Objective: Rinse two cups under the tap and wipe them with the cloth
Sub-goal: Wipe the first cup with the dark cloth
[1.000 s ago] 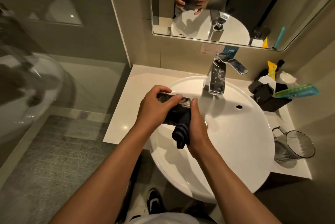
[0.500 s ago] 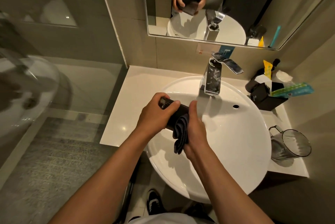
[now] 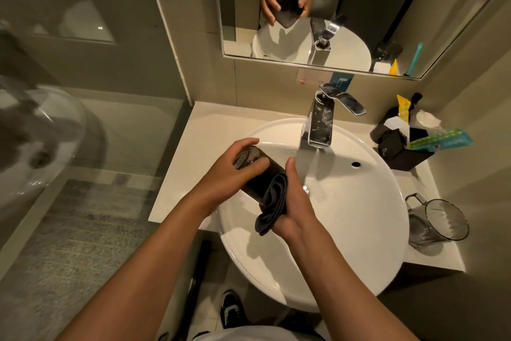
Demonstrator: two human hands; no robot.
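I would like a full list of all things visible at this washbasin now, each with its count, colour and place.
ribbed cup: 1, dark, held over the basin's left part
cloth: 1, dark grey, pressed against that cup
clear cup: 1, transparent with handle, lying on its side on the counter, right
basin: 1, white, centre
tap: 1, chrome, behind the basin
counter: 1, white, around the basin
black holder: 1, black, back right, holding small packets
mirror: 1, on the wall above
shoe: 1, black and white, on the floor below
left hand: 1, gripping the ribbed cup
right hand: 1, holding the cloth
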